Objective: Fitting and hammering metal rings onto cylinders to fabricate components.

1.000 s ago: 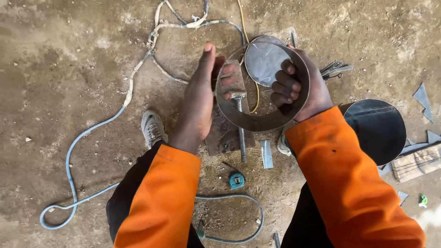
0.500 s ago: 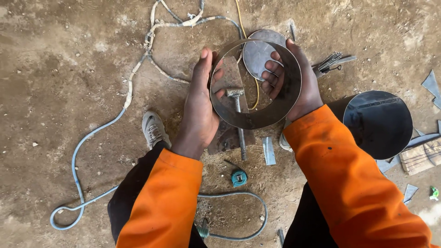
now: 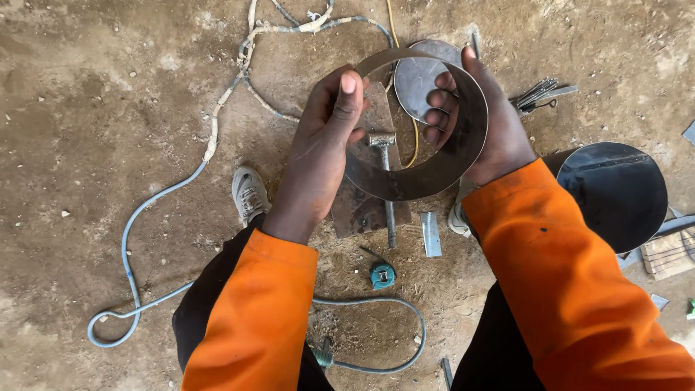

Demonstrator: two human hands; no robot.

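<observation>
Both hands hold a metal ring (image 3: pixel 423 177) — a wide band of thin grey sheet bent into a hoop — up in the air above the dirt floor (image 3: pixel 108 108). The left hand (image 3: pixel 322 148) grips the ring's left side, thumb pressed on the upper edge and palm against the outside of the band. The right hand (image 3: pixel 481 127) clasps the right side, its fingers (image 3: pixel 438 116) curled inside the hoop and the palm wrapped round the outside. Both arms wear orange sleeves (image 3: pixel 572 268).

Seen through the ring, a hammer (image 3: pixel 386 181) lies on a flat rusty plate (image 3: pixel 362 210) on the floor, its head nearest the hands and the handle pointing toward the person. A round metal disc (image 3: pixel 420 80) lies beyond it, partly behind the ring. Just below the plate sit a short metal strip (image 3: pixel 431 233) and a small teal tape measure (image 3: pixel 381 275). A pale blue cable (image 3: pixel 152 210) loops across the floor on the left — it runs past a grey shoe (image 3: pixel 250 194). On the right lies a large dark disc (image 3: pixel 615 192), with a bundle of thin rods (image 3: pixel 539 93) above it.
</observation>
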